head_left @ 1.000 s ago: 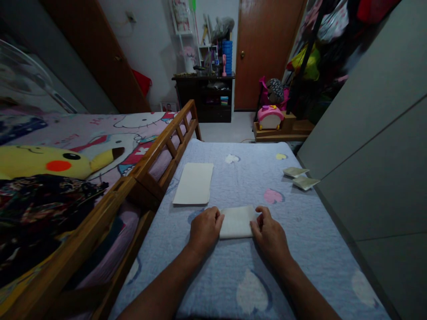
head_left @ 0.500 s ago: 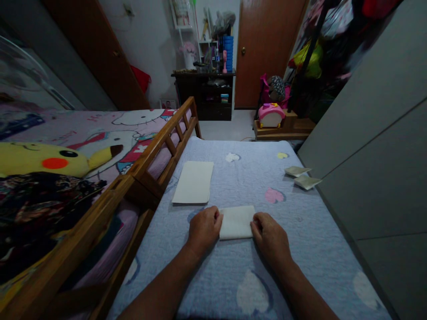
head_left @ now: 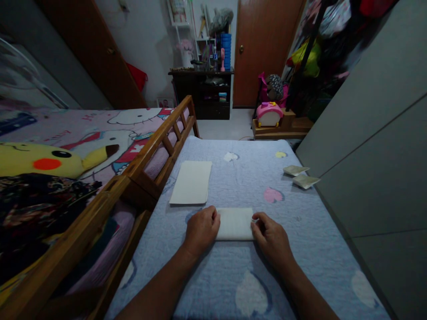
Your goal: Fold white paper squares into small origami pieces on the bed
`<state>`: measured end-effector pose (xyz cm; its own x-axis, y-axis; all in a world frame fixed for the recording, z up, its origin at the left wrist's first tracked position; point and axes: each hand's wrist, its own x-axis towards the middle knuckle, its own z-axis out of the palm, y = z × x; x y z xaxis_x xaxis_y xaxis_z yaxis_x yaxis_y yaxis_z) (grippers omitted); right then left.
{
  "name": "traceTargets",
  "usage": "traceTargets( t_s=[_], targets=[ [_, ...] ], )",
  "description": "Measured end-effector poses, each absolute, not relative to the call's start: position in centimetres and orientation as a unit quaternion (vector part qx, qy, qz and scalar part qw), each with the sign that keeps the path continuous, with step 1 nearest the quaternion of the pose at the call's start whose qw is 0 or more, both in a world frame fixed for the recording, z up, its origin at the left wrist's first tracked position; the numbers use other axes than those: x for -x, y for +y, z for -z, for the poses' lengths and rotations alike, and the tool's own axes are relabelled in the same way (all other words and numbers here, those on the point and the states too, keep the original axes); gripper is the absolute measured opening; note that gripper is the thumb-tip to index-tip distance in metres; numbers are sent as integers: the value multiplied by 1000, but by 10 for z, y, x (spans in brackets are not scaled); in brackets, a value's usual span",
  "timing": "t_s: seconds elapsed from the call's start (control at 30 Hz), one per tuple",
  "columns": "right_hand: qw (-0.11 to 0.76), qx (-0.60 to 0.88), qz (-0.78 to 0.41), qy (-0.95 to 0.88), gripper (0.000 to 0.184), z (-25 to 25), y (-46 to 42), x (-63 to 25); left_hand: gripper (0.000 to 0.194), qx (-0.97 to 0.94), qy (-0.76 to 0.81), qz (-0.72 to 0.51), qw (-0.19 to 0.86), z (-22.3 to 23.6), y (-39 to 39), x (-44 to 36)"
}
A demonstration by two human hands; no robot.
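Observation:
A folded sheet of white paper (head_left: 234, 223) lies on the blue bed cover, between my two hands. My left hand (head_left: 202, 227) is closed at its left edge, thumb and curled fingers pinching the paper there. At the right edge, the thumb and forefinger of my right hand (head_left: 272, 236) pinch the paper, with a small gap showing behind the fingertips. Beyond my left hand rests a stack of white paper (head_left: 191, 182). Two small folded paper pieces (head_left: 305, 181) sit at the far right of the bed.
The blue bed cover (head_left: 240, 173) has heart prints. A wooden rail (head_left: 160, 142) runs along the left, with a yellow plush toy (head_left: 40, 160) on the pink bed beyond it. Pale cabinet doors (head_left: 373, 178) border the right. A dark dresser (head_left: 202, 95) stands at the back.
The view has shifted slightly. The far edge of the folded paper now lies straighter, and my right fingertips have shifted a little at its right edge. My left hand keeps its grip.

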<state>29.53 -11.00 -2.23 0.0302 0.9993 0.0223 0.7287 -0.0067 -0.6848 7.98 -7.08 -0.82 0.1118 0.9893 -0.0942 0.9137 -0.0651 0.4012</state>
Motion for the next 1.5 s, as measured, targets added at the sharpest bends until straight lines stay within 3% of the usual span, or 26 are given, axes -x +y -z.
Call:
traceTargets(
  t_s=[0.8, 1.1, 1.5],
  targets=[
    [276, 660, -220, -663, 12, 24, -119, -289, 18, -720, 659, -113, 186, 12, -73, -79],
    [205, 662, -169, -701, 11, 24, -120, -286, 16, -724, 633, -131, 242, 4, -74, -76],
    [198, 670, -170, -695, 13, 25, -120, -288, 19, -732, 649, -94, 186, 7, -76, -81]
  ],
)
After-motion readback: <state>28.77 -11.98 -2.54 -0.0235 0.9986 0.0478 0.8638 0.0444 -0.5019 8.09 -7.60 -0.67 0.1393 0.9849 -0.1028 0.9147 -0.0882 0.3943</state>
